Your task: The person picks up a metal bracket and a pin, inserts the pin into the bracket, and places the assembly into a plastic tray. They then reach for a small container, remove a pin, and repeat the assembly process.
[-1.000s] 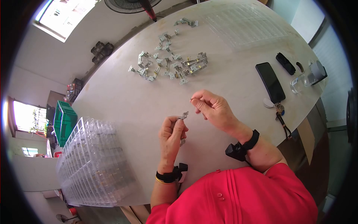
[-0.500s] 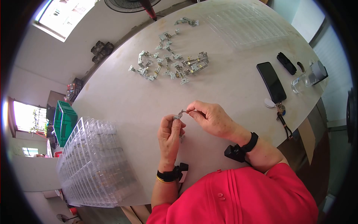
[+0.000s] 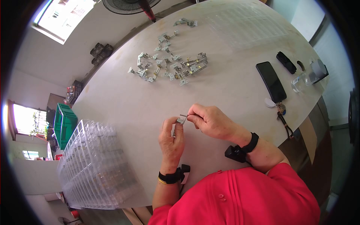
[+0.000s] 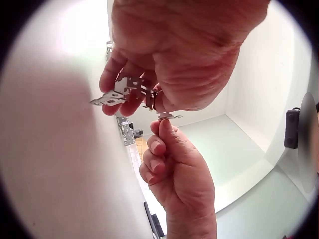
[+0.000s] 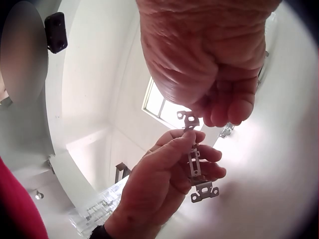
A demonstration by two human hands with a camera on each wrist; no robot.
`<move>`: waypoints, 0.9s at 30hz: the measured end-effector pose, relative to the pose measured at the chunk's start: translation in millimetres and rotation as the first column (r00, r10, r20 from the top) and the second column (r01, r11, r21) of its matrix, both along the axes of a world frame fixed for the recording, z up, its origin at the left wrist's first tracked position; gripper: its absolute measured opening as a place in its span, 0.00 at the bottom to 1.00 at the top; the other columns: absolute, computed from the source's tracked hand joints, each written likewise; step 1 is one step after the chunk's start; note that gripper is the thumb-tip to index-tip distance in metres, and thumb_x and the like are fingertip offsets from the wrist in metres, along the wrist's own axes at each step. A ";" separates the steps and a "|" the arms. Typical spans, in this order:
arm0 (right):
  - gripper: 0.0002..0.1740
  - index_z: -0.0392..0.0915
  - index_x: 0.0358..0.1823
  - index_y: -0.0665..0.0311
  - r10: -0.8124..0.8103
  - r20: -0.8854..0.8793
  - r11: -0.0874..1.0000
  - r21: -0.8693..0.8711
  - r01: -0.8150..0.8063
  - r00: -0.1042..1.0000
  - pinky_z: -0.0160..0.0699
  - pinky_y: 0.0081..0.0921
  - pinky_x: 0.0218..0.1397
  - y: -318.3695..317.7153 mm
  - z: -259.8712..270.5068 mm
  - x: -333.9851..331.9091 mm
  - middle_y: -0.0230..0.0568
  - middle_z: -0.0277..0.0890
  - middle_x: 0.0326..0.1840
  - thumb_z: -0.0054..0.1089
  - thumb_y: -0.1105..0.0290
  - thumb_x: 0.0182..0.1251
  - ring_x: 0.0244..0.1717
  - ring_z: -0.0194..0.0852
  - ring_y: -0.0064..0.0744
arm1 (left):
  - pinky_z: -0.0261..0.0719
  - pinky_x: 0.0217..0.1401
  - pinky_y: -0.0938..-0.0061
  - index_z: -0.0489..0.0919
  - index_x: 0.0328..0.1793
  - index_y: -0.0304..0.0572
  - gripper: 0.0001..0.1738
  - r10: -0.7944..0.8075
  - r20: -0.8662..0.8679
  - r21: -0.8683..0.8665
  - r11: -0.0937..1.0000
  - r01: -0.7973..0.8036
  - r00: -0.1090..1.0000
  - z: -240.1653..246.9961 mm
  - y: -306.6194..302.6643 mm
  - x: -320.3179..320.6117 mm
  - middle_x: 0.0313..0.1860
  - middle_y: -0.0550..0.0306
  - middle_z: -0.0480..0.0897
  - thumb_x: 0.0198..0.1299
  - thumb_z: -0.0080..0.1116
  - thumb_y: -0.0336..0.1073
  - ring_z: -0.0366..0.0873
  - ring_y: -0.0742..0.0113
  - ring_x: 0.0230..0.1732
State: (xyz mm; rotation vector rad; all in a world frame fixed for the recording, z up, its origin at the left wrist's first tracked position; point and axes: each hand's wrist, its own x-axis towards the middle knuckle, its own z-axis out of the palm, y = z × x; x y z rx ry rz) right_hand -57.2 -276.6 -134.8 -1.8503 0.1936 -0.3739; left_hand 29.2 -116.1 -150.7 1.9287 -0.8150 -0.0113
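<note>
My left hand (image 3: 171, 139) grips a metal bracket (image 3: 181, 121) between thumb and fingers. In the right wrist view the bracket has a slotted middle and a holed end plate (image 5: 204, 192) sticking out below the fingers. Its other end plate (image 5: 189, 119) rises past the thumb. My right hand (image 3: 213, 122) is at that upper end, thumb and index finger pinched on a small thin piece, mostly hidden by the fingertips; I cannot tell its kind. In the left wrist view, the right hand's fingertips (image 4: 164, 124) are right at the bracket's plate.
Several similar metal brackets (image 3: 182, 71) lie in a loose group farther back. Clear plastic trays (image 3: 93, 165) are stacked at the left; another tray (image 3: 251, 28) lies at the back right. A phone (image 3: 270, 81), keys (image 3: 281, 108) and a bottle (image 3: 300, 82) lie on the right.
The right hand has come down and left, bringing its pinched fingers from apart to the bracket's upper end. The left hand has turned the bracket slightly while keeping hold of it.
</note>
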 end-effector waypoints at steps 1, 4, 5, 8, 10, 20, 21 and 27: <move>0.07 0.74 0.41 0.66 0.034 -0.005 0.999 0.010 -0.034 0.999 0.72 0.27 0.28 0.5 -0.2 -0.1 0.37 0.77 0.23 0.58 0.70 0.75 0.22 0.73 0.26 | 0.75 0.37 0.74 0.80 0.48 0.40 0.04 -0.001 0.000 0.000 1.000 0.001 1.000 0.0 0.1 2.1 0.34 0.57 0.80 0.68 0.60 0.28 0.77 0.70 0.34; 0.07 0.73 0.41 0.66 0.070 -0.053 0.997 -0.021 -0.071 0.996 0.72 0.25 0.27 -0.9 2.4 -1.0 0.37 0.77 0.23 0.57 0.69 0.76 0.21 0.73 0.24 | 0.75 0.35 0.74 0.82 0.46 0.41 0.06 0.040 0.298 -0.004 0.999 -0.040 0.954 -0.4 1.2 6.1 0.33 0.57 0.78 0.63 0.63 0.26 0.75 0.67 0.33; 0.07 0.73 0.41 0.66 0.070 -0.053 0.997 -0.020 -0.071 0.996 0.72 0.25 0.27 -0.7 4.7 -1.5 0.37 0.77 0.23 0.57 0.69 0.76 0.21 0.73 0.24 | 0.74 0.34 0.76 0.83 0.45 0.41 0.05 0.036 0.223 0.022 0.999 -0.042 0.974 -0.2 2.8 4.9 0.33 0.59 0.77 0.64 0.63 0.26 0.74 0.70 0.33; 0.08 0.74 0.41 0.66 0.103 -0.106 0.992 0.080 -0.095 0.989 0.72 0.23 0.27 -0.4 12.5 -3.0 0.35 0.77 0.23 0.57 0.68 0.77 0.21 0.72 0.21 | 0.73 0.32 0.78 0.85 0.45 0.41 0.05 0.035 0.114 0.042 0.998 -0.040 0.993 3.3 2.9 1.8 0.34 0.61 0.77 0.64 0.64 0.26 0.73 0.74 0.32; 0.08 0.74 0.46 0.66 0.164 -0.194 0.949 0.298 -0.101 0.967 0.73 0.22 0.27 -0.8 15.6 -3.5 0.34 0.78 0.24 0.54 0.67 0.79 0.22 0.73 0.20 | 0.73 0.31 0.78 0.85 0.45 0.41 0.05 0.036 0.080 0.034 0.999 -0.038 0.996 3.9 2.7 1.6 0.34 0.61 0.77 0.63 0.65 0.26 0.73 0.74 0.32; 0.13 0.69 0.59 0.68 0.388 -0.159 0.764 0.606 -0.221 0.908 0.83 0.25 0.34 -10.0 6.9 -0.4 0.39 0.79 0.34 0.43 0.74 0.78 0.30 0.82 0.27 | 0.75 0.34 0.71 0.85 0.46 0.39 0.09 -0.019 0.340 0.069 0.998 -0.005 0.940 9.4 1.5 -1.6 0.35 0.54 0.81 0.59 0.63 0.22 0.78 0.64 0.35; 0.13 0.69 0.59 0.68 0.407 -0.158 0.739 0.635 -0.223 0.900 0.84 0.25 0.34 -11.7 6.8 -0.2 0.40 0.80 0.34 0.44 0.73 0.78 0.31 0.83 0.28 | 0.76 0.35 0.69 0.85 0.46 0.38 0.10 -0.028 0.354 0.071 0.997 0.004 0.935 10.1 1.3 -2.4 0.35 0.53 0.81 0.59 0.62 0.21 0.78 0.62 0.35; 0.12 0.70 0.56 0.68 0.420 -0.143 0.618 0.769 -0.167 0.896 0.86 0.27 0.36 -12.8 13.8 -2.2 0.42 0.81 0.35 0.46 0.69 0.79 0.31 0.85 0.32 | 0.77 0.37 0.67 0.85 0.45 0.38 0.11 -0.021 0.446 0.116 0.993 -0.034 0.895 16.2 -0.3 -7.2 0.35 0.53 0.81 0.56 0.62 0.21 0.79 0.58 0.36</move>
